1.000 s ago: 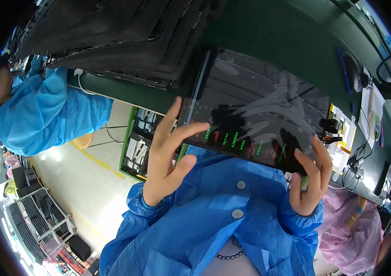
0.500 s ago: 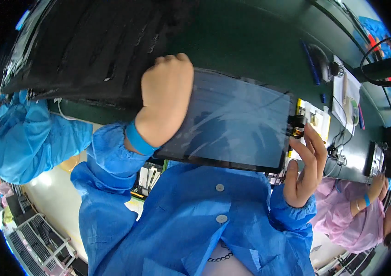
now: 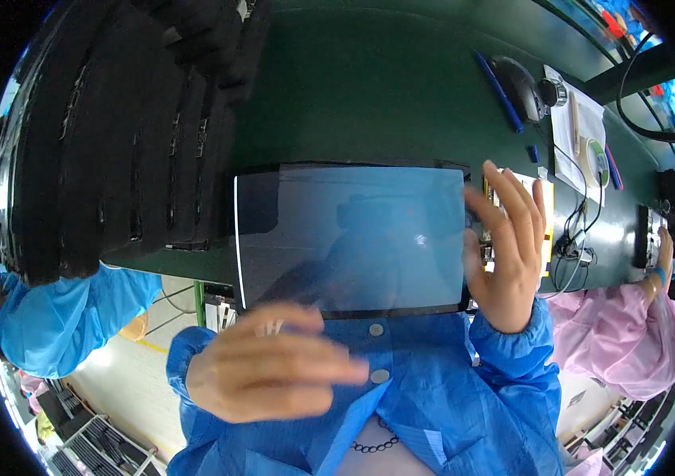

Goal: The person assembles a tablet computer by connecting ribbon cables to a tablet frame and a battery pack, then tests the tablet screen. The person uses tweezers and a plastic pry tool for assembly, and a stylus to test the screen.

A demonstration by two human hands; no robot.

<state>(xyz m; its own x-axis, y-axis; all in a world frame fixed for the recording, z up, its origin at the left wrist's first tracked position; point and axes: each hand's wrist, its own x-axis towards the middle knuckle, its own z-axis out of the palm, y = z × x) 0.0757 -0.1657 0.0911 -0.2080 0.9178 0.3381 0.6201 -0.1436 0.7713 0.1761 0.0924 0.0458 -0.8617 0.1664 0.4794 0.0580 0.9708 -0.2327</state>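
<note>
Flat display panel (image 3: pixel 353 238) at the near side of the dark green table (image 3: pixel 369 95). Probably stiff, light, slick-faced, crack-prone; best held by opposite rims. Right hand (image 3: pixel 508 246) at its right edge, fingers apart; left hand (image 3: pixel 274 369) blurred, cannot tell whether closed.

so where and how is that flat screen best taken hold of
Probably by the two short edges of the flat screen, the left hand coming from the left and the right hand, now at the right edge, from the right. It is a wide rectangle with no visible handle, glossy face up, so an edge grip should keep fingers off that face.
</note>
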